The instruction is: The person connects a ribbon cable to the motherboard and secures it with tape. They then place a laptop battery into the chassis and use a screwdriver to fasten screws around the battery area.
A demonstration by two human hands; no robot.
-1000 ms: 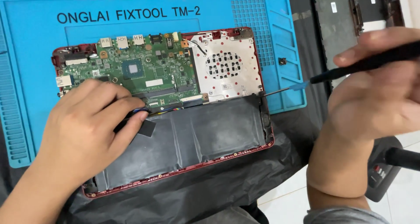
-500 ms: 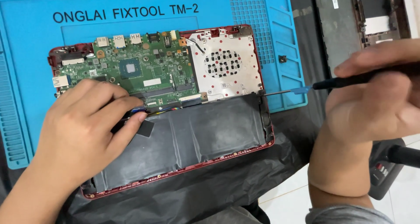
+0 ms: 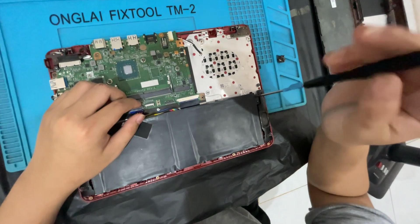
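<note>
Atop blue repair mat (image 3: 26, 53): one opened red laptop (image 3: 175, 119), one green board (image 3: 140, 71). Left hand (image 3: 78, 136) pinched cable connector (image 3: 131, 114); right hand (image 3: 376, 101) gripped one screwdriver (image 3: 350, 75).

The right hand (image 3: 372, 101) shows blurred, its fingers smeared across the thin black screwdriver (image 3: 350, 75), whose handle runs off the right edge. The left hand (image 3: 83, 136) covers whatever its fingertips pinch at the edge of the flat black battery pack (image 3: 205, 132). The top of the blue silicone repair mat (image 3: 271, 27) is cut off.
</note>
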